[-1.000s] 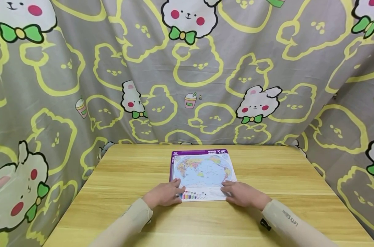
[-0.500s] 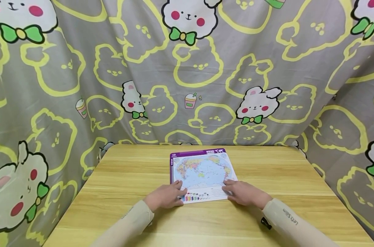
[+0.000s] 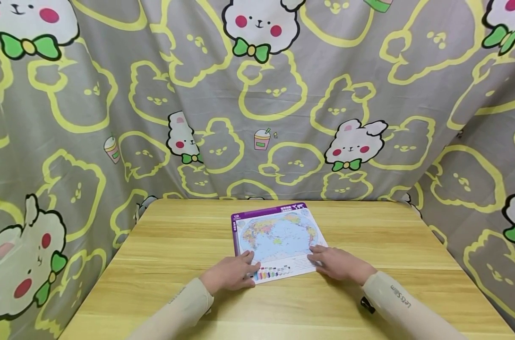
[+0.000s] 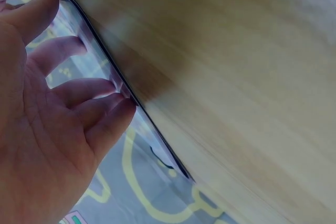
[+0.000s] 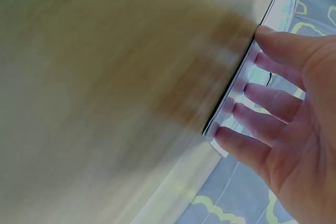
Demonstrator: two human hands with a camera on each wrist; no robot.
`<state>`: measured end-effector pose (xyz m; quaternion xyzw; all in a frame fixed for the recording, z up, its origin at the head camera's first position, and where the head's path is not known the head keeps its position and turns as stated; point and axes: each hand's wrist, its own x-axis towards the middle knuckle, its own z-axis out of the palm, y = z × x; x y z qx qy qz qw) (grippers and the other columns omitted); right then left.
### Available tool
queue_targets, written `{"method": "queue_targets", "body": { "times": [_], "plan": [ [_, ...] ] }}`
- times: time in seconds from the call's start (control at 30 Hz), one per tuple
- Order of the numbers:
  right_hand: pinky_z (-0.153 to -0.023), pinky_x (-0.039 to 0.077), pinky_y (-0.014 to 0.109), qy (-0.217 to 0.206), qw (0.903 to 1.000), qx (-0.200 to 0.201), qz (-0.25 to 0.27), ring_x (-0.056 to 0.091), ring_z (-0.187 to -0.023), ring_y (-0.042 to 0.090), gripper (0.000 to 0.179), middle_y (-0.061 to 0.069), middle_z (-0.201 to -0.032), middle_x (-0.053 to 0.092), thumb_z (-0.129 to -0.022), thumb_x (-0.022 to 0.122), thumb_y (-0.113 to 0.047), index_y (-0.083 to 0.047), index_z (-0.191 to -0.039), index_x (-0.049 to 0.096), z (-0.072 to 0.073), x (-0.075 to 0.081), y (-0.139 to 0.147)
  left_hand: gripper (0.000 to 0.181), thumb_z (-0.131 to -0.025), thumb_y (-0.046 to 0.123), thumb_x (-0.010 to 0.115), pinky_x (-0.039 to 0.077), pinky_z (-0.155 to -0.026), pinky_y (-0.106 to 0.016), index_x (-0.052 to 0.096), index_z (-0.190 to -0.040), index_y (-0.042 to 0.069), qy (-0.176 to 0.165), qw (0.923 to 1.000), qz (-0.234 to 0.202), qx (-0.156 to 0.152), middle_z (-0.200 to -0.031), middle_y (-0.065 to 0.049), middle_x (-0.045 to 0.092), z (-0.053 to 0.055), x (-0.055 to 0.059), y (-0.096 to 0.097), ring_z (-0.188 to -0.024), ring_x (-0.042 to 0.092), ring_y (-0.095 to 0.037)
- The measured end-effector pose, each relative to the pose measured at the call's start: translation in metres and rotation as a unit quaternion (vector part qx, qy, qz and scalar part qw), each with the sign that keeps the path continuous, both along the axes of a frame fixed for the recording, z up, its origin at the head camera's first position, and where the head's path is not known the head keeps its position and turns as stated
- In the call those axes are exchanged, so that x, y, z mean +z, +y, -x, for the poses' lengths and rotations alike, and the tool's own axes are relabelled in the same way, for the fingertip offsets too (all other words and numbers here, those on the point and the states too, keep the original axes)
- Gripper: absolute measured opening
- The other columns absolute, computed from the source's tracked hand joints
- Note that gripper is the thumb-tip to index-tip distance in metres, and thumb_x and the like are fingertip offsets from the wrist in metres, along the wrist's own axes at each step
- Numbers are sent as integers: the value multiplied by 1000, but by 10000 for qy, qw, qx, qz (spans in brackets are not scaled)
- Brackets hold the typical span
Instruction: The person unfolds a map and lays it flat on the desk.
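Observation:
A thin world map sheet (image 3: pixel 278 233) with a purple border lies face up on the wooden table, turned slightly askew. At its near left corner, my left hand (image 3: pixel 229 273) rests with the fingertips on the printed side. My right hand (image 3: pixel 341 264) touches the right edge with spread fingers. In the left wrist view, the left fingers (image 4: pixel 58 53) reach onto the map's surface (image 4: pixel 97 59), with the thumb at its edge. The right wrist view has the right hand (image 5: pixel 294 114) much the same, fingertips on the sheet and thumb at its dark edge.
The wooden table (image 3: pixel 164 236) extends around the map on all sides. A grey curtain (image 3: pixel 291 104) printed with rabbits hangs behind it and along both sides. A small black object (image 3: pixel 366 305) shows beneath the right forearm.
The map has turned a little counterclockwise, its left side coming nearer to me. My left hand has shifted slightly towards me and to the right with it; the right hand has barely moved.

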<state>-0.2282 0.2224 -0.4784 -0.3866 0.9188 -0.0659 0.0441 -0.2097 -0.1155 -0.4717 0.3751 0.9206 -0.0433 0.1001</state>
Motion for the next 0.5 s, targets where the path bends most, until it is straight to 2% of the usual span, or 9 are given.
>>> {"method": "queue_targets", "body": {
  "times": [0.5],
  "plan": [
    [-96,41,52,-11,10000,-40,81,48,-122,39,36,22,-134,50,-92,61,-14,-2,-126,60,5,1,3,60,-92,53,51,39,-102,-39,45,-142,22,26,10000,-7,-59,-148,-15,35,-3,-2,3,-135,33,-28]
  ]
}}
